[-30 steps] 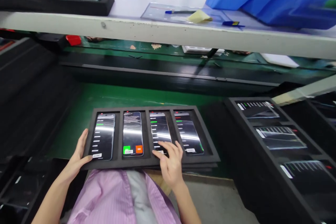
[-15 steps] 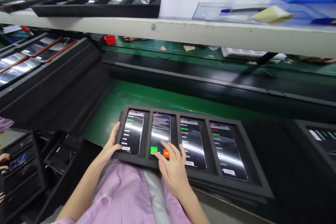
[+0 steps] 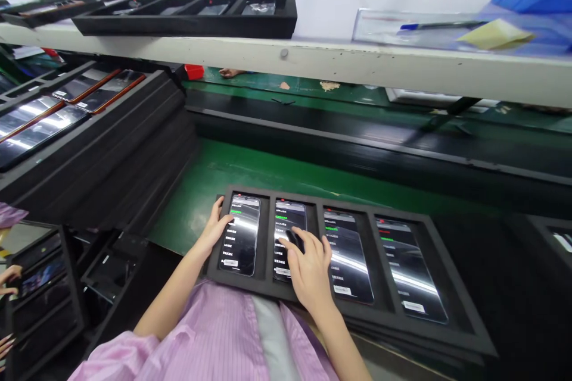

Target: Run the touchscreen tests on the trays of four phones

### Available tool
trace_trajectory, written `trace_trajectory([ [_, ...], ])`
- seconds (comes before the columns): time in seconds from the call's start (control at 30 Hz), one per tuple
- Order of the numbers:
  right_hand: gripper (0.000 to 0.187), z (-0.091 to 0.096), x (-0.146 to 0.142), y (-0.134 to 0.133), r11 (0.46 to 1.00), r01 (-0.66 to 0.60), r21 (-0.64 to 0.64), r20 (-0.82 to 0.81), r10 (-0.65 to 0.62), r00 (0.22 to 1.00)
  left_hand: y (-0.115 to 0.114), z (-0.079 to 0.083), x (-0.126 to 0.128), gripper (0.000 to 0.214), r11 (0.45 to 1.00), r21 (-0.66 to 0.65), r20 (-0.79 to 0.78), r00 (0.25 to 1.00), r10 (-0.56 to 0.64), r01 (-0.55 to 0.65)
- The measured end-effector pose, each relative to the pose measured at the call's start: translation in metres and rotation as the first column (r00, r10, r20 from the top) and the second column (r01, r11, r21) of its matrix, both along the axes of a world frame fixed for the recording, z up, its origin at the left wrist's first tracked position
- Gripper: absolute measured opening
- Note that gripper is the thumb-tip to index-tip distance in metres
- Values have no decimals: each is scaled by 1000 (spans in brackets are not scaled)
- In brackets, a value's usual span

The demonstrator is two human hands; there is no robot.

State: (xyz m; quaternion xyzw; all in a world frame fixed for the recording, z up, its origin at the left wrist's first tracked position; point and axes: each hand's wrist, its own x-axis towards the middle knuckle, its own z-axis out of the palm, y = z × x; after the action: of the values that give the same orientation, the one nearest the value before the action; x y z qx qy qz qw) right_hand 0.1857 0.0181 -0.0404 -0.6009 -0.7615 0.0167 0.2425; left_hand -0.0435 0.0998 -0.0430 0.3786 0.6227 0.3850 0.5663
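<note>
No readable text: phone screens' point(image 3: 240, 242) menu lines too small and blurred.

- The black foam tray point(image 3: 268, 287) lies flat and holds four lit phones in a row.
- The second phone point(image 3: 288, 232) from the tray's left end lies face up and shows a text list.
</note>
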Motion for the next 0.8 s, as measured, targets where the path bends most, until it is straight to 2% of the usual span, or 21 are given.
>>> trace_trajectory([
  [0.17,39,6,-6,7,996,92,2,36,-92,995,-1,3,3,77,1000,23,-36,999,-1,2],
  [0.27,39,8,-12,12,986,164,-22,114,-160,980,-2,6,3,72,1000,9,-46,999,8,-8],
  [0.4,39,9,-11,11,980,199,-20,157,-194,968,-2,7,2,69,1000,3,-60,998,9,-9],
  [0.5,40,7,2,4,955,296,6,121,-294,948,-1,5,2,69,1000,23,-76,997,15,-14],
  [0.63,47,2,27,-4,866,499,26,107,-499,860,1,1,2,69,999,36,-94,996,4,0],
  [0.7,48,0,37,-5,846,533,12,131,-530,838,2,1,1,68,1000,30,-115,993,1,3],
  [0.8,45,1,47,-6,846,533,-1,151,-527,836,2,0,-1,67,1000,31,-151,989,5,-1],
])
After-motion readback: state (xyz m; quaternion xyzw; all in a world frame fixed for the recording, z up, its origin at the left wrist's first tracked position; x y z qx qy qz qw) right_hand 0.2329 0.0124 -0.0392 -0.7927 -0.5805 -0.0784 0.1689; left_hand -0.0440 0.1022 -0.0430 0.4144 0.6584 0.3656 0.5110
